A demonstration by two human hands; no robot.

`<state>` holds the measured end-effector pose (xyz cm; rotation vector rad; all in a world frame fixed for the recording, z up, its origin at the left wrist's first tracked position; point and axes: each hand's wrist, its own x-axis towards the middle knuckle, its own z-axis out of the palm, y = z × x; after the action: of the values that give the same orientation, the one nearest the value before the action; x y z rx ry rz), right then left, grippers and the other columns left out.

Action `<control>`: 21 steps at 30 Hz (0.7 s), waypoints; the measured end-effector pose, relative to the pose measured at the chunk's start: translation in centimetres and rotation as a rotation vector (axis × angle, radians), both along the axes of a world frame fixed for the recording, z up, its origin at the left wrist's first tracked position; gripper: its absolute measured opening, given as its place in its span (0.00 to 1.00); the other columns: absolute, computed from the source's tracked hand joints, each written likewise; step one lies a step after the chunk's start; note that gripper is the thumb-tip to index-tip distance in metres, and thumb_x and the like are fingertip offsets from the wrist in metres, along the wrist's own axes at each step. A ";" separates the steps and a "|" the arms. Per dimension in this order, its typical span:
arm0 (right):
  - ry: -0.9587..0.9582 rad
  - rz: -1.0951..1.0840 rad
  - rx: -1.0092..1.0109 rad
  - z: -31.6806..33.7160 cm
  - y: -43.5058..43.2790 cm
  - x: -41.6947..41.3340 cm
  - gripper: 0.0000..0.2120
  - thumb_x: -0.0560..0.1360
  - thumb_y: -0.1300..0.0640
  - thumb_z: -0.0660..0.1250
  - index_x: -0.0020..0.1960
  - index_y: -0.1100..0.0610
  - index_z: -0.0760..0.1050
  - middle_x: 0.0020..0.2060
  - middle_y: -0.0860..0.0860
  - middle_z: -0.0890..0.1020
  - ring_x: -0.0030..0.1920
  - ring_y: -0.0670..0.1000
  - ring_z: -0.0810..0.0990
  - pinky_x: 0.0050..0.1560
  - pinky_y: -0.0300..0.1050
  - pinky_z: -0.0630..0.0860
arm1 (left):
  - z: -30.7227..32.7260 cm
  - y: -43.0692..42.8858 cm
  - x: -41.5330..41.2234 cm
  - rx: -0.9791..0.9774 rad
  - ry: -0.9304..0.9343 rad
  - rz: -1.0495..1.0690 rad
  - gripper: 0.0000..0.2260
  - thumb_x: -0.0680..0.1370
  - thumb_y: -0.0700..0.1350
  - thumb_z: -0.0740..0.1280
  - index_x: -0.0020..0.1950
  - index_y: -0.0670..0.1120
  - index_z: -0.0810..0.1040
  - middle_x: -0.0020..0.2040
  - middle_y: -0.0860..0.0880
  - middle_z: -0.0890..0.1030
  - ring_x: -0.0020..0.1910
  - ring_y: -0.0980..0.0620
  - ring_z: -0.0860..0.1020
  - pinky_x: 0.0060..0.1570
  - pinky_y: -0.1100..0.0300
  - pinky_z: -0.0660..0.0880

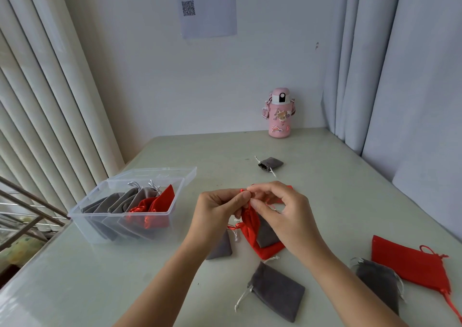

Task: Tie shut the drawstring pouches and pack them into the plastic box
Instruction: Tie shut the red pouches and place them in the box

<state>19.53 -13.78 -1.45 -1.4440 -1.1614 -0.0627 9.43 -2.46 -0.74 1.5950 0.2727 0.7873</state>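
Note:
My left hand (220, 208) and my right hand (282, 206) meet above the table's middle, both pinching the cord of a small red pouch (250, 223) that hangs between them. A clear plastic box (125, 223) stands at the left with several grey and red pouches upright inside. Loose pouches lie on the table: a grey one (276, 291) in front, a grey one (221, 248) under my left wrist, a red one (270, 250) beneath the held pouch, a grey one (380, 280) and a large red one (410, 264) at the right, and a small grey one (270, 164) farther back.
A pink drink bottle (279, 113) stands at the back of the table against the wall. The box's lid (172, 173) lies open behind it. Curtains hang at both sides, and a metal railing shows at the lower left.

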 end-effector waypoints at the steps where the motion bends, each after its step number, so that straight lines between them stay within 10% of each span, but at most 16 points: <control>1: 0.086 0.038 -0.025 0.0 0.1 0.1 0.10 0.71 0.61 0.72 0.48 0.48 0.79 0.40 0.45 0.83 0.45 0.46 0.81 0.49 0.37 0.76 | 0.0 0.0 -0.1 0.001 -0.001 -0.015 0.10 0.70 0.45 0.69 0.40 0.39 0.84 0.30 0.45 0.76 0.29 0.55 0.69 0.33 0.64 0.70; 9: 0.460 0.392 -0.065 0.9 -0.3 0.6 0.10 0.67 0.61 0.74 0.44 0.56 0.75 0.37 0.49 0.82 0.41 0.48 0.82 0.44 0.37 0.77 | 0.9 0.3 -0.8 0.032 0.047 -0.221 0.12 0.74 0.45 0.64 0.43 0.35 0.79 0.32 0.48 0.77 0.30 0.56 0.71 0.34 0.67 0.70; 21: 0.439 0.375 -0.066 0.6 -0.1 0.9 0.07 0.64 0.59 0.74 0.37 0.56 0.75 0.33 0.50 0.82 0.38 0.49 0.81 0.44 0.38 0.77 | 1.1 0.3 -0.8 0.052 0.113 -0.169 0.07 0.73 0.42 0.67 0.44 0.38 0.79 0.30 0.48 0.78 0.26 0.56 0.72 0.31 0.66 0.71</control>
<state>20.40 -13.92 -0.86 -1.1941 -1.0514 0.5325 8.59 -2.19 0.38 1.6904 0.1964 0.5797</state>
